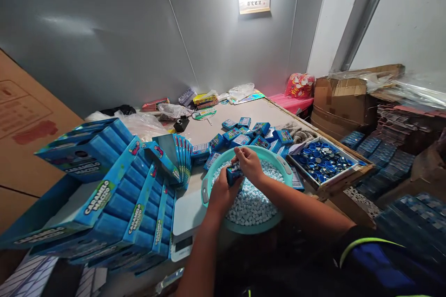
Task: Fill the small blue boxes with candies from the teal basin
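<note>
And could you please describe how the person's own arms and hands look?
The left hand and right hand are bare, with no gloves visible, and the forearms are uncovered too. The right sleeve is black and blue with a bright yellow-green stripe; no left sleeve can be made out.

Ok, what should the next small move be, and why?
Probably hold the small blue box steady in the left hand and let the right hand work at its top: the right fingers are already close there, and the bowl of pale pieces below could catch spills.
</note>
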A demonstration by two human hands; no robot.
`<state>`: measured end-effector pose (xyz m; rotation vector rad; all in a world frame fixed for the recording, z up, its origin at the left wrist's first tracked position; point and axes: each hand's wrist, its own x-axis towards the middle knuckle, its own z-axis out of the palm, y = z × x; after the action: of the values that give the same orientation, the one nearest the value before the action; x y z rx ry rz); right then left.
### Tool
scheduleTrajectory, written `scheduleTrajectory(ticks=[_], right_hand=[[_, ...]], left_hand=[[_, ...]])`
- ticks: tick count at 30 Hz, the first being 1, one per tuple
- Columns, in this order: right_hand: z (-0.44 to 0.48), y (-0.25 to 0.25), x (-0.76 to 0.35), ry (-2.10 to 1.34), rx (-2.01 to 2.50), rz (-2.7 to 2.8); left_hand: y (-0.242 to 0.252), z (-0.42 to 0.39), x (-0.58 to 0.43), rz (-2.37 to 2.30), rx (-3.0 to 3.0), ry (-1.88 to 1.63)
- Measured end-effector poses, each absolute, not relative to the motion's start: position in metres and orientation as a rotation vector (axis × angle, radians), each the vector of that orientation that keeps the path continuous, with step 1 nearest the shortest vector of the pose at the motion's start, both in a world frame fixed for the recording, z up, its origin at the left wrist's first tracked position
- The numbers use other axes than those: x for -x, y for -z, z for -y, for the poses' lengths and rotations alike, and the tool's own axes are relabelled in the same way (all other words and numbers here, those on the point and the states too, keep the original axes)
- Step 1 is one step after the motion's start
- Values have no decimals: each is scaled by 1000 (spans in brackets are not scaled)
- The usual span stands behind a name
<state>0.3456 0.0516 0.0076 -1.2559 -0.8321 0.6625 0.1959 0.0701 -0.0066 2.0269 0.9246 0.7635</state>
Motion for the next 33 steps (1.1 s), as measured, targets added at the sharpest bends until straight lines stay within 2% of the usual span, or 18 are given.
scheduleTrajectory(ticks=[7,14,26,33], right_hand=[[-53,-14,-341,-629,1268,817],[-54,-9,-342,-663,1203,751],[-55,-11,-359,-931,967,765],[-42,-16,-354,-917,878,1010]], left_hand=[[13,-64,-196,-1029,-2235,-855],[12,-70,-195,-942,-2229,-908],[11,-71,-192,-955,-2228,-916],[12,-70,-193,-1044,-2202,-873]])
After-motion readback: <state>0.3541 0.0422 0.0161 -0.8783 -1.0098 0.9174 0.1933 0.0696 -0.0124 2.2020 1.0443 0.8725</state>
